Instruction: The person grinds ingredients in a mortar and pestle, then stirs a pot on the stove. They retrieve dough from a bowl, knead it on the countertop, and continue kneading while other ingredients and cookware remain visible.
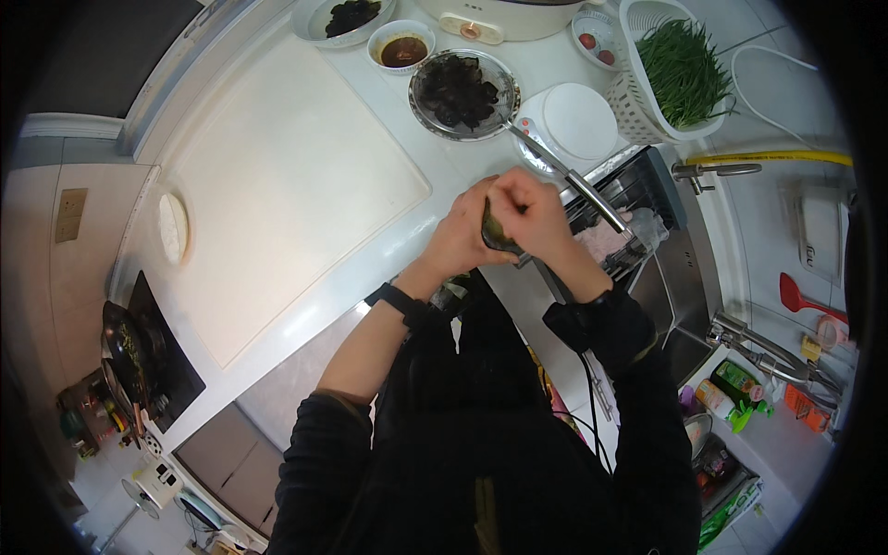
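Close to the counter's edge, my left hand (458, 232) grips a dark green, rounded object (496, 232), perhaps a jar or a vegetable; the hands cover much of it. My right hand (531, 211) lies against its top with the fingers curled, and what they pinch is hidden. Just beyond the hands, a metal strainer (465, 95) holds dark, wet pieces that look like wood ear fungus. Its long handle (596, 201) reaches out over the sink at the right. A white kitchen scale (579, 121) stands beside the strainer.
A large pale board (298, 173) covers the counter at left. Beyond are a bowl of brown sauce (402, 52), a bowl of dark pieces (343, 35), an electric cooker (499, 21) and a white basket (628, 83) of green stalks. The sink (683, 291) lies right, a black cooktop (163, 347) left.
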Motion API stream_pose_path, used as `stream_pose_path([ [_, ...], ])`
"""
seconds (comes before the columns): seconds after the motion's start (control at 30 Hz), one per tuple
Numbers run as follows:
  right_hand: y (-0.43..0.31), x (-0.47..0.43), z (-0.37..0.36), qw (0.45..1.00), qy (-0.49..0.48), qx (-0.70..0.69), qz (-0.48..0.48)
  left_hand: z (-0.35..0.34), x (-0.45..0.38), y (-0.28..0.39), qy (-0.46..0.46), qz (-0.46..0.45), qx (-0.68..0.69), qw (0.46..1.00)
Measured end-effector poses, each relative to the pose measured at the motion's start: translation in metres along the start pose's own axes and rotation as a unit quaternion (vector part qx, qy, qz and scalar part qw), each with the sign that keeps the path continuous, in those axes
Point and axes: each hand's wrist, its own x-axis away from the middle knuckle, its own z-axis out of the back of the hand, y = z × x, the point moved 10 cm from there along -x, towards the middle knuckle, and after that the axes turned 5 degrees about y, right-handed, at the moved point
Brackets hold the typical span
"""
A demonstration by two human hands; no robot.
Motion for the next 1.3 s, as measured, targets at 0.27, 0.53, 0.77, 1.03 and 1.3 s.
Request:
stream_pose_path([
  [0.27, 0.018, -0.004, 0.012, 0.988, 0.033, -0.111, -0.101, 0.007, 0.000, 0.005, 0.031, -0.048, 0.006, 0.998],
  [0.53, 0.003, 0.017, 0.024, 0.947, 0.054, -0.316, 0.035, 0.006, 0.002, 0.003, 0.033, -0.058, 0.008, 0.998],
  [0.77, 0.020, 0.024, 0.008, 0.989, 0.071, -0.107, 0.070, 0.008, 0.003, 0.004, 0.040, -0.055, -0.005, 0.998],
  [1.03, 0.012, 0.014, 0.007, 0.990, 0.082, -0.102, 0.058, 0.008, 0.004, 0.004, 0.046, -0.068, 0.006, 0.997],
  [1.3, 0.032, 0.006, 0.006, 0.985, 0.069, -0.140, -0.077, 0.007, 0.004, 0.001, 0.040, -0.052, 0.007, 0.998],
])
